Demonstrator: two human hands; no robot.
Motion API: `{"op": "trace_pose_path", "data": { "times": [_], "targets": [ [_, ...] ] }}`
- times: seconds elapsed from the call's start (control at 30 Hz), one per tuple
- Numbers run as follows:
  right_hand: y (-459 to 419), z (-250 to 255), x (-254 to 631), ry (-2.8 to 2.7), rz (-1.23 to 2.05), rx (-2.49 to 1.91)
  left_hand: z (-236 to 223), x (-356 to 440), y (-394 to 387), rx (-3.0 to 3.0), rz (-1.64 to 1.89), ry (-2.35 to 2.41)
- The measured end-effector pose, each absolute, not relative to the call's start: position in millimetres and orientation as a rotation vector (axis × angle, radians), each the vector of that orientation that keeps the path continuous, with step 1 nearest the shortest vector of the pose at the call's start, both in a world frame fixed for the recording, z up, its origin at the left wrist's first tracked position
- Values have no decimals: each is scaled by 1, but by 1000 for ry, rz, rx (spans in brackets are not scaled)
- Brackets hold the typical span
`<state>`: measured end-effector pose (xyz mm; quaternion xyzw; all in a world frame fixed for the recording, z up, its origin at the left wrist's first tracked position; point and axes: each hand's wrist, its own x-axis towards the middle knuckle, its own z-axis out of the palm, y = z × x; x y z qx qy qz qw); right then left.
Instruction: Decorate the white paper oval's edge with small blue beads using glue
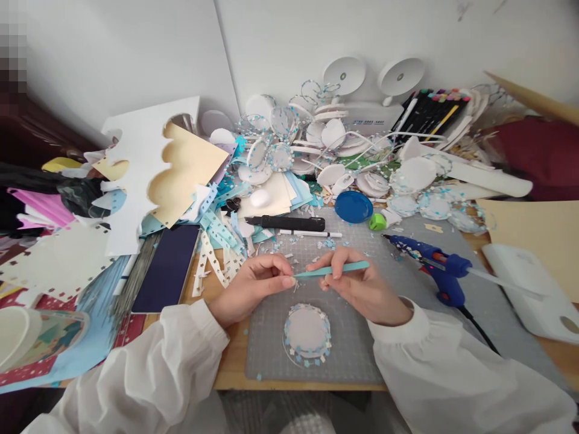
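My right hand is closed around a pair of teal tweezers, their narrow tip pointing left. At that tip the thumb and fingers of my left hand are pinched together; what lies between them is too small to make out. Below both hands, a round white disc lies on the grey cutting mat. Small pale blue and white cut-paper shapes ring its edge, and a thin clear loop shows around it.
A blue glue gun with its cord lies to the right, beside a white device. Beyond my hands are a black marker, a blue lid and a heap of decorated discs. Paper strips and a dark phone-like slab lie left.
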<state>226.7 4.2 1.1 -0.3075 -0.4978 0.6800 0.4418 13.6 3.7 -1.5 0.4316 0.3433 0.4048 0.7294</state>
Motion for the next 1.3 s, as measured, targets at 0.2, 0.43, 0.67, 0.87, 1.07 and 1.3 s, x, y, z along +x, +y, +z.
{"op": "trace_pose_path", "data": {
  "times": [0.2,0.43,0.67,0.87,1.07,1.3],
  "targets": [
    [3,3,225,-1219,1728,-713,-1,13,4,941,884,727],
    [4,3,222,-1208,1736,-745,-1,13,1,929,910,724],
    [6,3,219,-1130,1751,-758,-1,13,2,929,906,685],
    [7,2,219,-1102,1795,-700,-1,13,3,946,906,627],
    [8,3,219,-1092,1831,-649,-1,12,4,973,879,587],
    [6,2,219,-1051,1920,-569,-3,13,2,971,853,538]
  ]
}}
